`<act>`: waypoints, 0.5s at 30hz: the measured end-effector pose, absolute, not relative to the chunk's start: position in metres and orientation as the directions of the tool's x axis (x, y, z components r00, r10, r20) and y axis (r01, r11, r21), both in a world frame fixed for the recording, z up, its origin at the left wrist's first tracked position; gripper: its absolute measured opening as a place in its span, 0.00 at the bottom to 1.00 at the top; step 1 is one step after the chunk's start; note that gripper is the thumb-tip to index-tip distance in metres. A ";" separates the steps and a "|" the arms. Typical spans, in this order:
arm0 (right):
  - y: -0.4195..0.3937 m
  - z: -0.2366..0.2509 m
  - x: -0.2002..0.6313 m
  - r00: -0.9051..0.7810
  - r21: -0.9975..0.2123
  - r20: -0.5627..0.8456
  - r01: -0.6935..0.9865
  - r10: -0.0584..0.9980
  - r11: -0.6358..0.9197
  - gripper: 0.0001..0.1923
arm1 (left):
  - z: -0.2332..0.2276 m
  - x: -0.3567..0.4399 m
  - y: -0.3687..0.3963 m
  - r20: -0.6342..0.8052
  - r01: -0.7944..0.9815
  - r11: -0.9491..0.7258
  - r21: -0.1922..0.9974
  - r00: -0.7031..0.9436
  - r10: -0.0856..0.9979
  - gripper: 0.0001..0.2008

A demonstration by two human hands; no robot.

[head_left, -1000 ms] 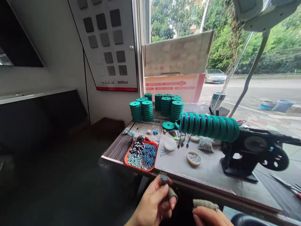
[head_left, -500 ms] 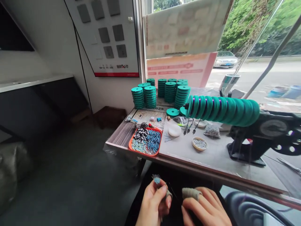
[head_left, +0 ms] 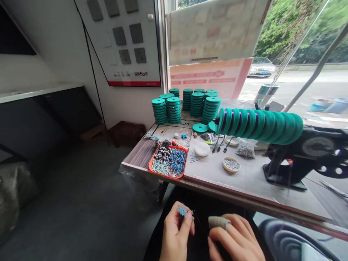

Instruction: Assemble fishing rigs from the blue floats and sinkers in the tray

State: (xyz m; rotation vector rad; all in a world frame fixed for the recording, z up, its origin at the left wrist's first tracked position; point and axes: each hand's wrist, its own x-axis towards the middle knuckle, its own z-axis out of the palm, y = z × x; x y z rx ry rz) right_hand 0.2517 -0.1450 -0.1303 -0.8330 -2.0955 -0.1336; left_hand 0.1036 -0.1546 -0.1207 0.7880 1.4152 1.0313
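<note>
Near the bottom centre, my left hand [head_left: 176, 232] pinches a small bundle of thin blue pieces [head_left: 182, 211], their ends clustered between thumb and fingers. What the pieces are is too small to tell. A fine dark line shows beside the fingertips. To its right, apart from it, my right hand [head_left: 239, 239] has its fingers curled in, and anything in them is hidden. Grey-green tape [head_left: 218, 222] wraps one of its fingers. Both hands are over my dark lap, below the table's front edge. Closest on the table is an orange tray [head_left: 150, 167] with blue, grey and pale small pieces.
Stacks of green spools [head_left: 197, 105] stand at the back. A black machine [head_left: 285, 159] carries a row of green discs [head_left: 261, 125] over the table's right. A bowl of grey beads [head_left: 231, 164], a white round pad [head_left: 201, 149] and scissors [head_left: 335, 189] lie on the table [head_left: 217, 185].
My left hand has turned, so the bundle's blue ends now face up towards me and its dark wispy ends are mostly hidden. My right hand has shifted slightly left.
</note>
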 end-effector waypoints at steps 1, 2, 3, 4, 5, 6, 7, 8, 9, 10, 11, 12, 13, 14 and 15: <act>-0.145 -0.131 0.251 -0.408 -0.199 0.754 0.604 0.515 0.772 0.05 | -0.122 0.103 -0.155 -0.391 -0.087 0.383 0.920 -0.128 0.911 0.19; -0.145 -0.131 0.251 -0.406 -0.202 0.755 0.604 0.515 0.771 0.05 | -0.122 0.103 -0.155 -0.388 -0.075 0.381 0.922 -0.136 0.912 0.19; -0.146 -0.132 0.251 -0.404 -0.205 0.754 0.604 0.518 0.770 0.05 | -0.123 0.103 -0.156 -0.383 -0.065 0.378 0.924 -0.143 0.912 0.20; -0.146 -0.132 0.252 -0.405 -0.207 0.752 0.605 0.521 0.769 0.05 | -0.123 0.103 -0.156 -0.378 -0.057 0.374 0.926 -0.150 0.913 0.20; -0.146 -0.133 0.252 -0.406 -0.207 0.752 0.604 0.520 0.770 0.05 | -0.123 0.102 -0.156 -0.375 -0.049 0.372 0.927 -0.154 0.914 0.20; -0.146 -0.133 0.252 -0.407 -0.207 0.751 0.603 0.520 0.770 0.05 | -0.123 0.102 -0.157 -0.372 -0.042 0.370 0.928 -0.154 0.915 0.20; -0.146 -0.133 0.252 -0.403 -0.207 0.753 0.604 0.519 0.770 0.05 | -0.122 0.102 -0.157 -0.369 -0.035 0.368 0.929 -0.154 0.917 0.20; -0.146 -0.132 0.251 -0.400 -0.208 0.755 0.606 0.520 0.768 0.05 | -0.121 0.102 -0.157 -0.368 -0.021 0.369 0.929 -0.153 0.917 0.20; -0.146 -0.131 0.251 -0.394 -0.211 0.756 0.609 0.522 0.765 0.05 | -0.120 0.102 -0.157 -0.371 -0.003 0.375 0.927 -0.152 0.916 0.21; -0.146 -0.129 0.250 -0.384 -0.218 0.757 0.614 0.529 0.758 0.05 | -0.120 0.102 -0.158 -0.376 0.019 0.382 0.924 -0.148 0.915 0.21; -0.145 -0.128 0.248 -0.369 -0.227 0.761 0.619 0.534 0.752 0.05 | -0.119 0.101 -0.158 -0.377 0.045 0.387 0.921 -0.146 0.915 0.22; -0.145 -0.126 0.247 -0.351 -0.237 0.767 0.623 0.537 0.745 0.05 | -0.119 0.101 -0.158 -0.377 0.071 0.389 0.918 -0.141 0.915 0.22; -0.145 -0.124 0.246 -0.325 -0.250 0.777 0.627 0.539 0.738 0.06 | -0.119 0.101 -0.159 -0.376 0.097 0.390 0.915 -0.137 0.916 0.23; -0.144 -0.123 0.245 -0.303 -0.263 0.784 0.630 0.542 0.731 0.06 | -0.119 0.101 -0.160 -0.372 0.120 0.388 0.914 -0.134 0.918 0.23; -0.144 -0.123 0.244 -0.284 -0.271 0.790 0.632 0.543 0.726 0.06 | -0.119 0.101 -0.160 -0.364 0.140 0.381 0.914 -0.137 0.922 0.23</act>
